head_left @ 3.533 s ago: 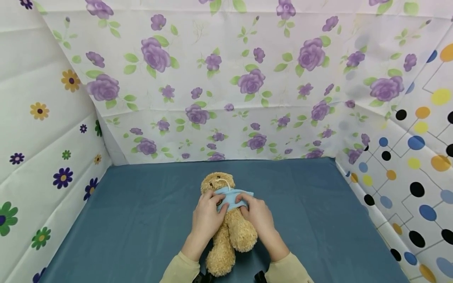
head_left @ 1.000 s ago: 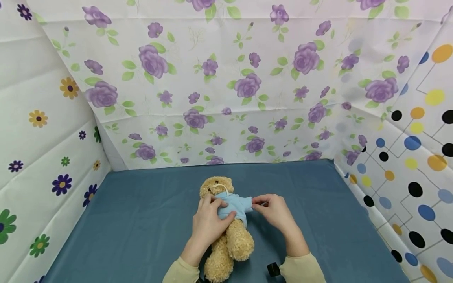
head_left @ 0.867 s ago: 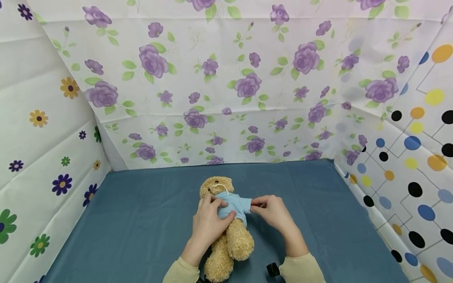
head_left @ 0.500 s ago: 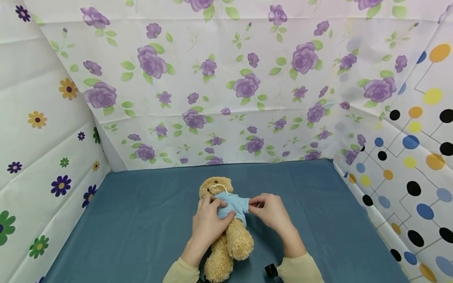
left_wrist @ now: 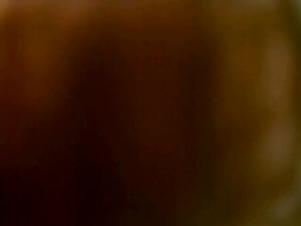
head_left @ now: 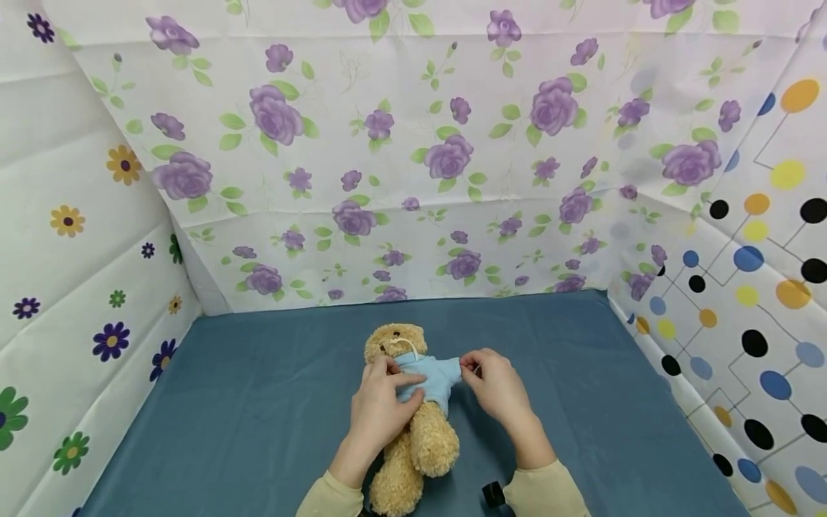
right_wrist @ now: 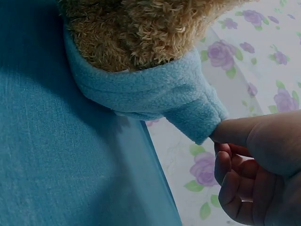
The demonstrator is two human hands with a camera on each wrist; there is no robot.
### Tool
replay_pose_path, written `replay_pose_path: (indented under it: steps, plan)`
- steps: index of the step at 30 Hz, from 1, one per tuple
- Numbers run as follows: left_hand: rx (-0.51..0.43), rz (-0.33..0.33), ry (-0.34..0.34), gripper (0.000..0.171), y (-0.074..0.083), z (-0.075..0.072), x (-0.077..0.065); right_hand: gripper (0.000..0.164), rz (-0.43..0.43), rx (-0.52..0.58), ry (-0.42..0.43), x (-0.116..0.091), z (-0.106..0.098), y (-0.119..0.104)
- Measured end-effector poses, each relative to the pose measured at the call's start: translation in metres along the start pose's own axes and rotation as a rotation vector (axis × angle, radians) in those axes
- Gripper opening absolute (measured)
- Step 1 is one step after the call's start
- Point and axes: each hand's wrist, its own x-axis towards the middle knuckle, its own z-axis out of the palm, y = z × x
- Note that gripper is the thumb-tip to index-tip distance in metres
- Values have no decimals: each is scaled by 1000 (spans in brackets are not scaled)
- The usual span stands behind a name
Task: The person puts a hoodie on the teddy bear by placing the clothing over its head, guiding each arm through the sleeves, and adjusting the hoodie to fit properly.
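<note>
A curly tan teddy bear (head_left: 434,439) lies on its back, head toward the back wall, in a light blue fleece top (head_left: 434,375) with a white cord at the neck. My left hand (head_left: 380,403) holds the bear's left-lying side, thumb and fingers over the top; it hides that sleeve. The thumb and fingertips of my right hand (head_left: 499,388) pinch the end of the other sleeve (head_left: 451,368), which sticks out sideways. In the right wrist view, that sleeve's cuff (right_wrist: 200,123) is at the thumb tip, with no paw showing. The left wrist view is dark and blurred.
Blue cloth (head_left: 271,402) covers the table under the bear. A purple-flowered sheet (head_left: 413,158) hangs behind, with a daisy-print sheet (head_left: 58,258) on the left and a dotted one (head_left: 730,323) on the right. A small black device (head_left: 493,494) sits at my right wrist.
The top, bunched on the chest earlier, now reaches down over the belly with its sleeve spread out. My right hand has gone from the bunched hem to the sleeve end; the left stays put.
</note>
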Motion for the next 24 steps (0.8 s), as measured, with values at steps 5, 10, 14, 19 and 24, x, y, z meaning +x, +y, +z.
replay_pose_path:
  steps: [5,10,14,19,24]
  plan:
    - [8,7,23,7,1,2,-1,7,28,-8,10,1,2,2]
    - [0,25,34,6,3,2,-1,8,63,-5,19,1,6,3]
    - [-22,26,30,8,2,0,-1,10,81,-4,9,3,8,3]
    - [-32,16,28,16,1,0,-1,4,14,44,-20,3,4,7]
    - [-17,13,36,19,1,1,-3,13,-119,124,-40,0,-9,12]
